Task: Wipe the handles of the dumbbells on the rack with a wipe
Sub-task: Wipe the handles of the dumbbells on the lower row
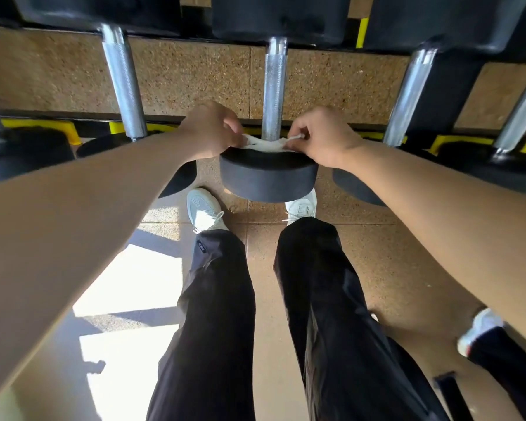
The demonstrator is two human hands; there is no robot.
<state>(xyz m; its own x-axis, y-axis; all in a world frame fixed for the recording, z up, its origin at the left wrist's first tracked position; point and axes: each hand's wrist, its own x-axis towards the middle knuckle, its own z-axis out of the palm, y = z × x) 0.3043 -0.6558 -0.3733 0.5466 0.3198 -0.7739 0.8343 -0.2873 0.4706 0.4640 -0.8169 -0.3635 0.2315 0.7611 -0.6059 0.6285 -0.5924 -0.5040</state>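
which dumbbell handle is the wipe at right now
The middle handle: the wipe lies at its near end, pinched between the left hand and right hand. The handles to either side are bare.

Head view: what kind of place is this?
Most likely a gym's free-weight area: dumbbells with ridged steel handles sit on a black-and-yellow rack over speckled floor tiles. The left hand and right hand pinch a white wipe at the middle handle.
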